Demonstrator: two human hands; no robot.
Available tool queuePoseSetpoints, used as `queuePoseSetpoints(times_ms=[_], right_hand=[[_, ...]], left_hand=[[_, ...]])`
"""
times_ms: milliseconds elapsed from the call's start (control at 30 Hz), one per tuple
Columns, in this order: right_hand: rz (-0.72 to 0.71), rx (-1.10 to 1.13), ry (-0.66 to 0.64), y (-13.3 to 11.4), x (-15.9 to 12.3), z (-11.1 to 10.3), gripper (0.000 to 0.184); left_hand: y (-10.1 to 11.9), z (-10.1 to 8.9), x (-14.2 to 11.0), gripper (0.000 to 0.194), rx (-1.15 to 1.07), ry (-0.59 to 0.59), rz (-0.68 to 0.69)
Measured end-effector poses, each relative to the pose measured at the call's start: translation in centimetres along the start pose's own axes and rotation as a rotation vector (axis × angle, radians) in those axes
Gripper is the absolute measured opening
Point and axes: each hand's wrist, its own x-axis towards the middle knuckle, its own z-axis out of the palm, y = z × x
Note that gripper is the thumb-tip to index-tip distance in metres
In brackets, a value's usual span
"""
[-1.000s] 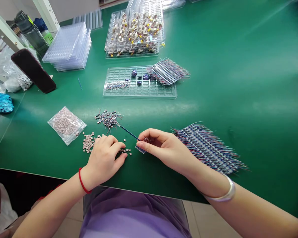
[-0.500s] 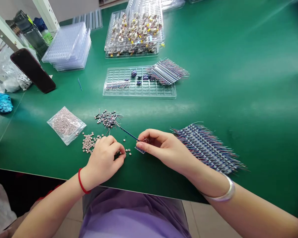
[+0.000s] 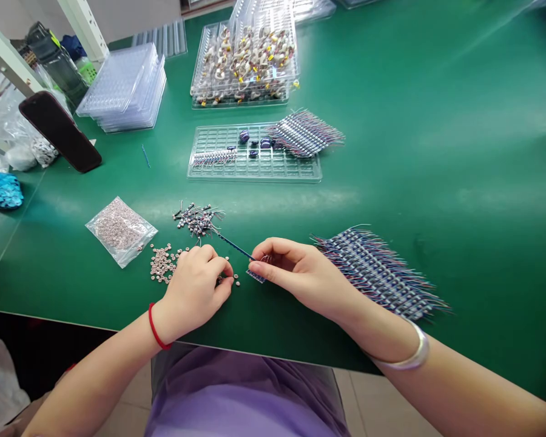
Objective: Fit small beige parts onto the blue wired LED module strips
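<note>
My left hand (image 3: pixel 200 279) is closed, thumb and index fingertip nearly together among small round pinkish pieces (image 3: pixel 162 264) on the table. Whatever sits between those fingertips is too small to make out. Between thumb and index finger, my right hand (image 3: pixel 295 270) pinches a thin dark blue stick (image 3: pixel 234 244). Its far end points at a loose pile of small wired parts (image 3: pixel 198 218). Just under the right fingertips shows a small patterned strip (image 3: pixel 256 276), partly hidden; I cannot tell whether it is held. A sheet of wired strips (image 3: pixel 377 273) lies beside the right forearm.
A clear bag (image 3: pixel 121 230) of round pieces lies left. Beyond is a clear compartment tray (image 3: pixel 255 173) with wired strips and dark rolls. Farther back stand filled trays (image 3: pixel 246 67) and stacked clear trays (image 3: pixel 122 85). A phone (image 3: pixel 60 130) leans at left.
My left hand has shifted slightly right, its fingertips now nearer a few loose round pieces. The right hand stays in place with the blue stick.
</note>
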Motion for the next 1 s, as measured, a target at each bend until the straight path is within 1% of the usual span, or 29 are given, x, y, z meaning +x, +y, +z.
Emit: queuePoseSetpoints(times_ms=[167, 267, 400, 500, 600, 767, 867, 933, 1000], right_hand=[[0.002, -0.020, -0.004, -0.2, 0.0, 0.1, 0.038], [-0.006, -0.028, -0.002, -0.3, 0.0, 0.1, 0.039], [-0.014, -0.020, 0.009, -0.3, 0.0, 0.0, 0.038], [-0.013, -0.023, 0.014, -0.4, 0.0, 0.0, 0.039], [-0.013, -0.026, 0.014, -0.5, 0.0, 0.1, 0.040], [-0.002, -0.028, 0.016, -0.5, 0.0, 0.1, 0.043], [0.000, -0.018, 0.012, -0.4, 0.0, 0.1, 0.041], [-0.002, -0.014, 0.012, -0.4, 0.0, 0.1, 0.039], [-0.008, -0.017, 0.014, -0.4, 0.0, 0.1, 0.039]], left_hand=[[-0.3, -0.5, 0.1, 0.002, -0.086, -0.020, -0.023], [-0.8, -0.9, 0.6, 0.003, -0.153, -0.022, -0.039], [-1.1, -1.0, 1.6, 0.006, -0.058, 0.025, -0.055], [-1.0, -0.9, 2.2, 0.005, -0.015, 0.002, -0.041], [-0.9, -0.9, 2.3, 0.005, -0.041, -0.036, -0.060], [-1.2, -1.3, 1.9, 0.004, -0.167, -0.051, -0.085], [-0.9, -1.4, 1.2, 0.004, -0.217, -0.050, -0.057], [-0.4, -1.2, 0.7, 0.004, -0.184, -0.049, -0.013], [0.1, -0.8, 0.2, 0.006, -0.103, -0.047, 0.035]])
